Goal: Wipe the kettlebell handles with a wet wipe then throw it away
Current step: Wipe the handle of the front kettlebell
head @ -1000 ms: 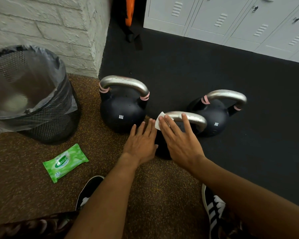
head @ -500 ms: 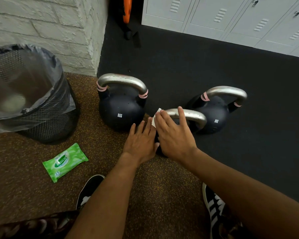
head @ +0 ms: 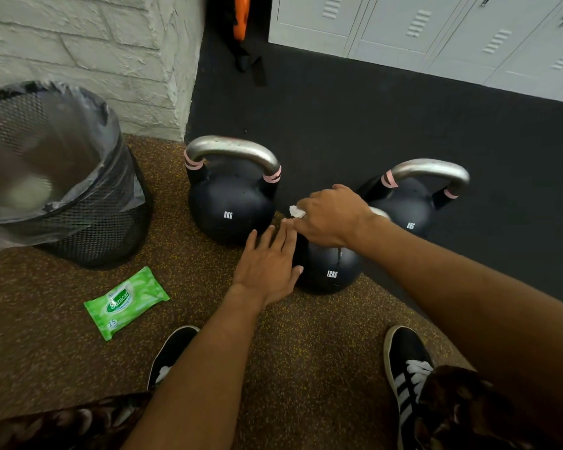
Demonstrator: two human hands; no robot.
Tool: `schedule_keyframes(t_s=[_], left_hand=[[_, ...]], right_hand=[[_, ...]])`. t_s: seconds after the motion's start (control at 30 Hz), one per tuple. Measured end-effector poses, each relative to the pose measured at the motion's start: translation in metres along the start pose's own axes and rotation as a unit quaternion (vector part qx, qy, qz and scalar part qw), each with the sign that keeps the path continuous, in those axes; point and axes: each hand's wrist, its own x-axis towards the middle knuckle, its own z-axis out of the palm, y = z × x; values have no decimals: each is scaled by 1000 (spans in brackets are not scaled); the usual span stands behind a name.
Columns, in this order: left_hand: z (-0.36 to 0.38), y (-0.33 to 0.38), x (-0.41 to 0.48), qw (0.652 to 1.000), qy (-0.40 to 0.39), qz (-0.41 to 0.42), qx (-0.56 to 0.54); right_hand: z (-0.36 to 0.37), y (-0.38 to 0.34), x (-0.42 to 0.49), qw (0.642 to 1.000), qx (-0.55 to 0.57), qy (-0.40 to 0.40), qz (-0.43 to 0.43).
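Three black kettlebells with steel handles stand on the floor. The nearest, a 12 kg kettlebell (head: 330, 271), has its handle mostly hidden under my right hand (head: 333, 216), whose fingers curl round the handle's left end with a white wet wipe (head: 296, 211) sticking out at the fingertips. My left hand (head: 268, 266) rests with straight fingers against that kettlebell's left side. An 8 kg kettlebell (head: 231, 206) stands behind on the left, and another 8 kg kettlebell (head: 413, 203) stands behind on the right.
A black mesh bin (head: 78, 222) lined with a clear bag stands at the left by a white brick wall. A green pack of wet wipes (head: 126, 302) lies on the brown floor. My two black shoes are at the bottom. Grey lockers line the back.
My right hand has turned and slid left along the 12 kg kettlebell's handle, its fingers now curled over the left end with the wipe. My left hand has stayed against the bell.
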Motion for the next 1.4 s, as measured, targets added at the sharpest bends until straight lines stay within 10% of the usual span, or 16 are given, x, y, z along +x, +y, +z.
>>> schedule_keyframes(t_s=[1.4], left_hand=[[-16, -3, -1, 1000, -17, -2, -23]], right_hand=[[33, -26, -59, 995, -78, 53, 28]])
